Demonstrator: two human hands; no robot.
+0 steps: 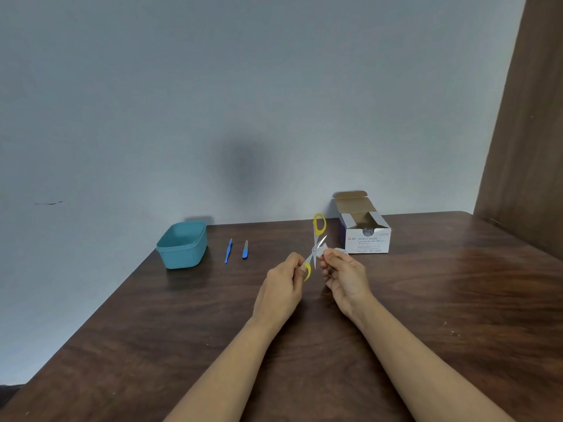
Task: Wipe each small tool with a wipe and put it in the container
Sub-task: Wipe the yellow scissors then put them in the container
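The left hand (285, 281) grips the open scissors (315, 248) by one yellow handle; the right hand (347, 275) pinches a wipe (322, 252) at the blades. The box (368, 240) reads "BD Alcohol Swabs".

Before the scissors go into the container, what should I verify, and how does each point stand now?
1. Grip of left hand on scissors: ok, holds the lower yellow handle.
2. Blade against wipe: ok, right hand pinches it there.
3. Both blades wiped: cannot tell.
4. Top of container open: ok, no lid.
5. Other tools done: not ok, pick and file lie on the table.
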